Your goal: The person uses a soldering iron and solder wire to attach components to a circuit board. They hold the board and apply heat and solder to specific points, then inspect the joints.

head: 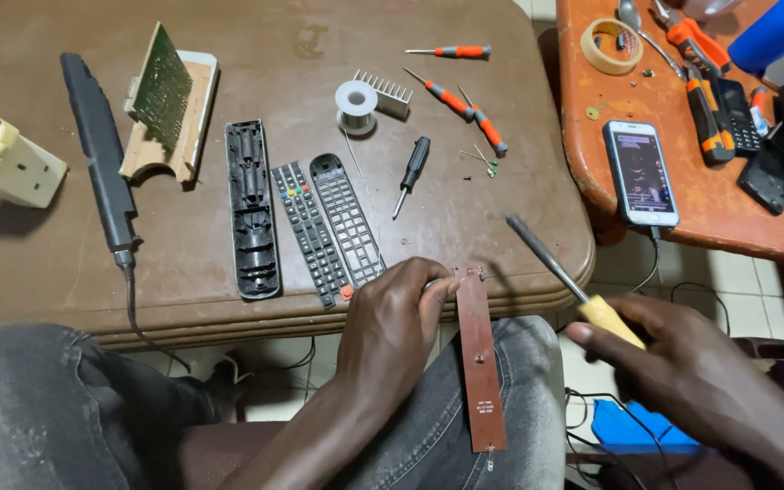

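My left hand (392,322) holds a long narrow brown circuit board (481,363) by its upper end, at the near edge of the brown table (256,63). My right hand (682,372) grips the yellow handle of a soldering iron (564,272), its dark tip raised just right of the board's top end. On the table to the left lie the parts of an opened remote control: a black back shell (251,209), a rubber keypad (310,231) and a black front grid (347,218).
A solder spool (356,104), a metal heatsink (390,93), several screwdrivers (451,95), a green circuit board on a beige case (167,100) and a black corded tool (100,154) lie on the table. An orange side table (700,209) holds a phone (641,172), a tape roll (612,45) and tools.
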